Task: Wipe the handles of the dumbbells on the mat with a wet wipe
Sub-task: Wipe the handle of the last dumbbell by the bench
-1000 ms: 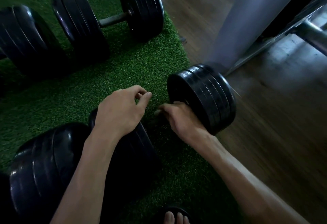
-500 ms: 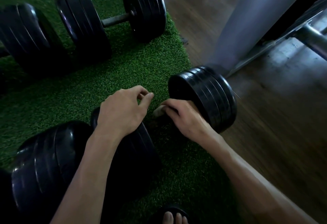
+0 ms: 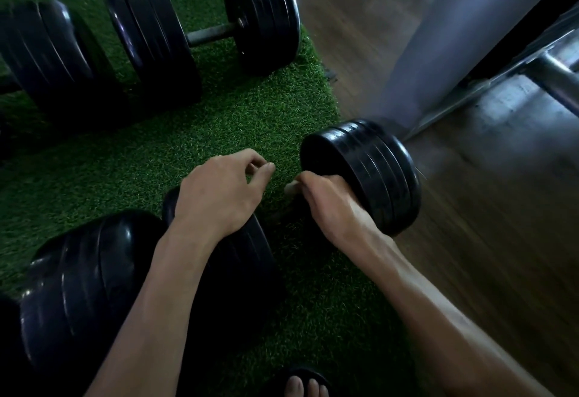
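Right hand (image 3: 332,205) now nearer black dumbbell (image 3: 363,174)

The right hand (image 3: 332,205) hides the near dumbbell's handle, only a pale scrap of wet wipe (image 3: 291,188) showing (its shape unclear); the leftmost dumbbell (image 3: 44,52) is cut off by the frame's edge.

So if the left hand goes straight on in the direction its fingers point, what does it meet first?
Probably the right hand, which grips the near dumbbell's handle beside the black weight plates. The left hand points that way across the green mat; depth is unclear.
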Action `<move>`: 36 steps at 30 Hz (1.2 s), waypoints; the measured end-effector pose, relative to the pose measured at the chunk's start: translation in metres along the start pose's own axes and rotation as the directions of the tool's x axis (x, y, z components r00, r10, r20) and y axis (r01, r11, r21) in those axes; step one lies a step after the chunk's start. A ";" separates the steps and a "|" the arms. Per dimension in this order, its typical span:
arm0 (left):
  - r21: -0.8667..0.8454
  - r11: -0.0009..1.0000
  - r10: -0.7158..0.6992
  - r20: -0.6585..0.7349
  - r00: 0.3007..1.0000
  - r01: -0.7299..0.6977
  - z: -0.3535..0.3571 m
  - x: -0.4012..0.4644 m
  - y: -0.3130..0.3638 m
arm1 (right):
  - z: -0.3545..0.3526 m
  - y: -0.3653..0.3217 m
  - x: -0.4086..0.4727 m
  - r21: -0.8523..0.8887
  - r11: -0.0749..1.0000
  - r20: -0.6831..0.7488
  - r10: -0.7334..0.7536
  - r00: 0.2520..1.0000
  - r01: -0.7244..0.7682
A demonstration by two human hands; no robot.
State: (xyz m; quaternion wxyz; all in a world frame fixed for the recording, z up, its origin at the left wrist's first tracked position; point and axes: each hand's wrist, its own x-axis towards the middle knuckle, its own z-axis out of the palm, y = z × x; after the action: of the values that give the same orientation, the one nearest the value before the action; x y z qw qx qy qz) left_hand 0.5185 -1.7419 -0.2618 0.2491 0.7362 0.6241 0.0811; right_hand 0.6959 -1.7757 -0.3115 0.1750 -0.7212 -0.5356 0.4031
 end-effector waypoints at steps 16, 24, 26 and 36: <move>-0.015 1.000 -0.004 -0.005 1.000 0.004 -0.002 -0.003 0.001 | -0.009 -0.014 -0.005 -0.434 0.887 0.106 -0.122 0.987 0.156; -0.015 1.000 0.006 -0.017 1.000 -0.006 -0.003 -0.002 0.001 | -0.012 -0.013 -0.007 -0.248 0.927 0.026 -0.282 0.959 0.280; -0.025 1.000 0.001 -0.016 1.000 -0.002 -0.003 -0.002 0.000 | -0.007 -0.015 -0.009 -0.451 0.862 0.083 -0.215 0.973 0.229; -0.020 1.000 0.013 -0.001 1.000 -0.013 -0.002 -0.001 0.001 | -0.005 -0.015 -0.015 -0.399 0.911 0.052 -0.093 0.994 0.106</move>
State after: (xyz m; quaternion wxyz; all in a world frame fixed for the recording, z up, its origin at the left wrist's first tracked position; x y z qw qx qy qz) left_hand 0.5183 -1.7421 -0.2591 0.2554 0.7378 0.6184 0.0894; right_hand 0.6891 -1.7833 -0.2925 0.0352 -0.7069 -0.6457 0.2865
